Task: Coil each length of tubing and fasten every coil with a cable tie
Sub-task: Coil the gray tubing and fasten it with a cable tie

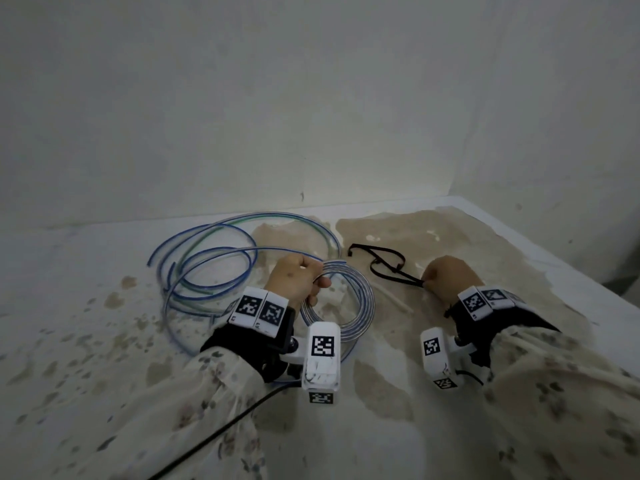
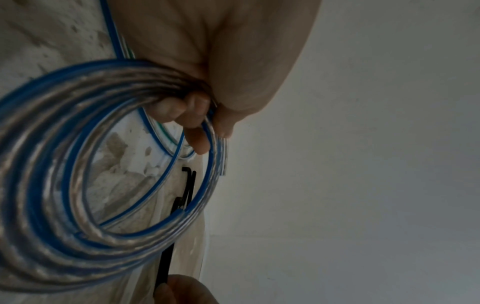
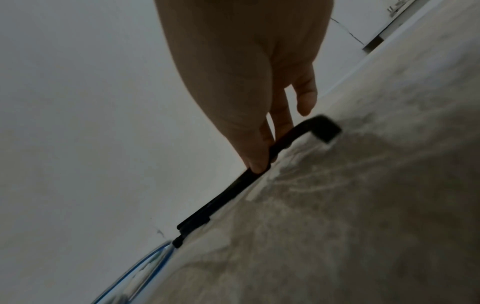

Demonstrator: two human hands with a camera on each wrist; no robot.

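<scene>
My left hand (image 1: 301,282) grips a tight coil of clear tubing with a blue stripe (image 1: 360,299), its fingers (image 2: 192,115) curled round the gathered loops (image 2: 78,185). The coil's lower side rests on the stained table. To the right, my right hand (image 1: 446,275) pinches one end of a black cable tie (image 1: 398,275) between thumb and fingers (image 3: 257,156). The tie (image 3: 223,197) lies along the table and runs toward the coil. More black ties (image 1: 377,254) lie just beyond it.
Loose loops of blue-striped and green-striped tubing (image 1: 207,258) sprawl on the table behind and left of my left hand. The white table (image 1: 104,341) is blotched with brown stains. A pale wall (image 1: 311,98) rises close behind; the table edge runs along the right.
</scene>
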